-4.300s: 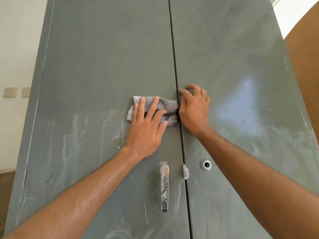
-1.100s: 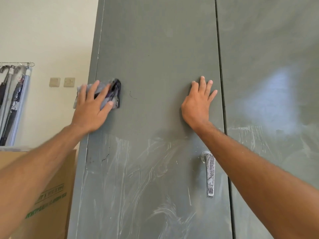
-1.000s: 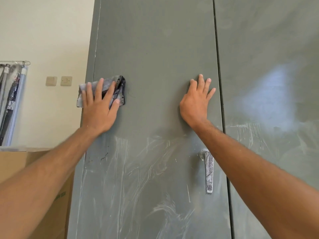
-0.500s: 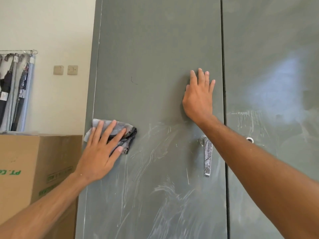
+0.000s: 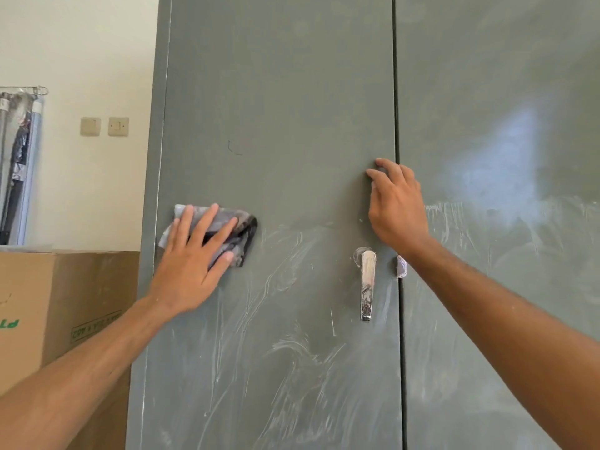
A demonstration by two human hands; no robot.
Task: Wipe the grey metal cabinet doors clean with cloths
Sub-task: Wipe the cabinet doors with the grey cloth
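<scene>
2 hands were on the left cabinet door (image 5: 279,125): left hand (image 5: 191,264) pressed the cloth (image 5: 242,233) flat near the hinge edge, fingers spread; right hand (image 5: 397,209) braced by the centre seam, loosely curled, holding nothing. Best approach: firm overlapping strokes down through the white smears (image 5: 285,319), avoiding the handle (image 5: 368,284).

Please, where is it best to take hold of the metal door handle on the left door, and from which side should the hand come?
Grip the handle on its long flat lever below the round pivot, coming from the front with fingers wrapped around its sides. It hangs vertically and stands free of the left door, and nothing covers it.
</scene>
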